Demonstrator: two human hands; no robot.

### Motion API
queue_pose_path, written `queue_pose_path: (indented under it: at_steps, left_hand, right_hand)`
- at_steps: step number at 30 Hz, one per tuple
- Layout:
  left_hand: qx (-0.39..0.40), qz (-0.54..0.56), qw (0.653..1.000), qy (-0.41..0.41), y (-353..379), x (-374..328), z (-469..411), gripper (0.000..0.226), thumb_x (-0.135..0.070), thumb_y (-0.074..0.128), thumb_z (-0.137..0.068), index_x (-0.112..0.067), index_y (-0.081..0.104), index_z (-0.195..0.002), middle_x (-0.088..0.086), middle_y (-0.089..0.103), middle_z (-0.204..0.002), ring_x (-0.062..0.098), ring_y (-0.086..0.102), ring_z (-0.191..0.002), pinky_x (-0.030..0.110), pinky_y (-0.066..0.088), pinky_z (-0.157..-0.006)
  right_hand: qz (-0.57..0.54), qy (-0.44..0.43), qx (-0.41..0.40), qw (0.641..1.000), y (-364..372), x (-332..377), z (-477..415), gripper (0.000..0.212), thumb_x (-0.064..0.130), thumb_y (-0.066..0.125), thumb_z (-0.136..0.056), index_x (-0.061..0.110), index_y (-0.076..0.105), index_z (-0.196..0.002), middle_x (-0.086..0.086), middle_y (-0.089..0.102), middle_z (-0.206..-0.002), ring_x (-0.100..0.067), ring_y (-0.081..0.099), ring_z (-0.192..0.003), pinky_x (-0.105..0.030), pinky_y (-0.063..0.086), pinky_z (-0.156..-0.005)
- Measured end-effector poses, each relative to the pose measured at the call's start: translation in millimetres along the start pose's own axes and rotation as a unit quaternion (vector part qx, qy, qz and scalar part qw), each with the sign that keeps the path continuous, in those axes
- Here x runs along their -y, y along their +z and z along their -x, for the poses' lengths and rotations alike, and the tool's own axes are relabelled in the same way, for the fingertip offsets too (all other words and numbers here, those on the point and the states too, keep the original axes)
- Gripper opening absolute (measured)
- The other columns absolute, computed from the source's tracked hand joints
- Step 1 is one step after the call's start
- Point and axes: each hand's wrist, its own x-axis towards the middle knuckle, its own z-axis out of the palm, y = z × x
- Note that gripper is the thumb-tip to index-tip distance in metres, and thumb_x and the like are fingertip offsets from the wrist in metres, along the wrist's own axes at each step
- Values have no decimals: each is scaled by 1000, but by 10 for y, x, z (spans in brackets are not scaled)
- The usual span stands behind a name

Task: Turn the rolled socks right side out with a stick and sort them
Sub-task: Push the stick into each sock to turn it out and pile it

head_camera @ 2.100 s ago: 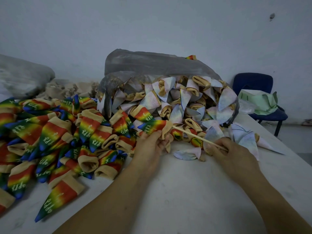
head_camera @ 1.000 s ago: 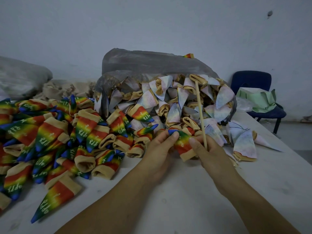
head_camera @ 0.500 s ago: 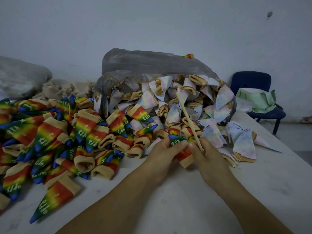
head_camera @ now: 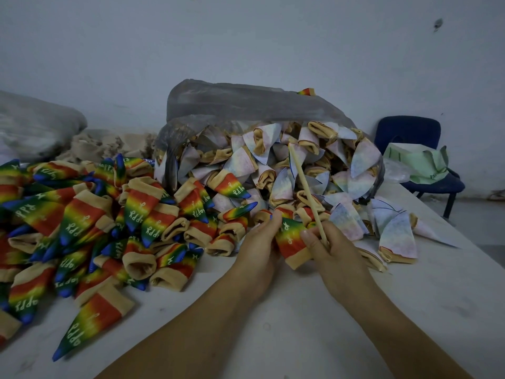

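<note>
A rainbow sock (head_camera: pixel 290 239) with a tan cuff is held between both hands just above the table, its blue toe pointing up and away. My left hand (head_camera: pixel 259 242) grips its left side. My right hand (head_camera: pixel 326 248) pinches its right side with the thumb and also holds a thin wooden stick (head_camera: pixel 306 190), which slants up and to the left over the pale socks. A heap of pale inside-out socks (head_camera: pixel 284 170) spills from a grey plastic bag (head_camera: pixel 246 105). Rainbow right-side-out socks (head_camera: pixel 90 220) are piled on the left.
The white table (head_camera: pixel 300 324) extends toward me. Loose pale socks (head_camera: pixel 396 236) lie right of my hands. A blue chair (head_camera: pixel 410 132) with a green bag (head_camera: pixel 420 165) on it stands at the back right. A grey sack (head_camera: pixel 35 124) and beige fabric (head_camera: pixel 109 143) lie at back left.
The stick came out of a sock on the left and swung upright. Both hands took a rainbow sock between them and drew it nearer and lower, and the stick tilted left.
</note>
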Motion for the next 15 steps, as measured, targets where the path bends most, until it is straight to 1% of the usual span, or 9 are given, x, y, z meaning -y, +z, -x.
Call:
queue_pose_path:
  at_steps: [2,4,5,7,8,10,12,13,15]
  left_hand:
    - [8,39,999,-16,-4,-24,-8,46,-34,50,-99,-1,58,-129,17,68,-124,29,65,-117,45,46,-106]
    - [12,37,999,-26,-22,-14,-27,45,-32,43,-103,2,60,-127,20,66,-125,32,63,-118,45,46,-106]
    - [11,29,999,-28,-20,-4,-35,45,-31,42,-103,3,63,-123,21,66,-124,32,63,-118,44,47,-104]
    - [13,9,1000,-20,4,7,-33,45,-33,41,-103,0,70,-113,21,68,-121,32,64,-116,44,49,-103]
    - [15,-3,1000,-13,22,13,-23,45,-35,43,-102,-2,72,-112,20,69,-120,31,65,-116,44,49,-104]
    - [18,-56,998,0,41,24,10,48,-48,53,-94,-10,69,-118,12,71,-120,26,66,-115,43,49,-103]
    - [32,-183,982,18,20,63,46,46,-58,57,-89,-23,68,-117,2,73,-115,18,68,-110,36,52,-97]
    - [54,-243,968,25,10,76,58,38,-55,58,-91,-26,68,-113,-1,75,-108,13,70,-102,30,54,-89]
    - [87,-300,950,30,-8,82,59,21,-38,60,-96,-23,68,-108,-3,76,-90,9,70,-79,19,54,-69]
  right_hand:
    - [-23,22,18,999,-6,6,3,14,43,55,-90,32,55,-81,13,60,-68,-2,56,-65,-13,42,-55]
    - [-27,50,36,998,-32,-7,12,18,48,54,-88,30,59,-85,7,64,-78,-11,60,-75,-23,45,-62]
    - [-17,58,44,997,-51,-25,18,22,49,53,-88,28,60,-87,3,66,-83,-12,61,-78,-22,45,-64]
    - [13,62,50,997,-86,-39,20,28,50,52,-88,24,61,-87,2,66,-83,-5,59,-73,-16,42,-58]
    - [18,61,47,997,-98,-36,15,28,49,52,-89,23,61,-86,2,66,-82,-3,57,-69,-13,41,-55]
    - [-19,64,23,998,-121,-37,-7,23,44,54,-90,22,59,-84,5,65,-75,2,57,-63,-8,39,-49]
    - [-64,64,-7,996,-146,-40,-33,24,39,56,-91,16,56,-85,12,63,-63,6,56,-55,-5,38,-46]
    - [-76,63,-17,995,-158,-43,-40,25,37,57,-91,14,54,-85,16,60,-56,7,54,-51,-5,37,-45]
    - [-85,64,-27,994,-174,-57,-43,24,36,57,-91,14,53,-83,18,59,-52,8,53,-48,-6,37,-43]
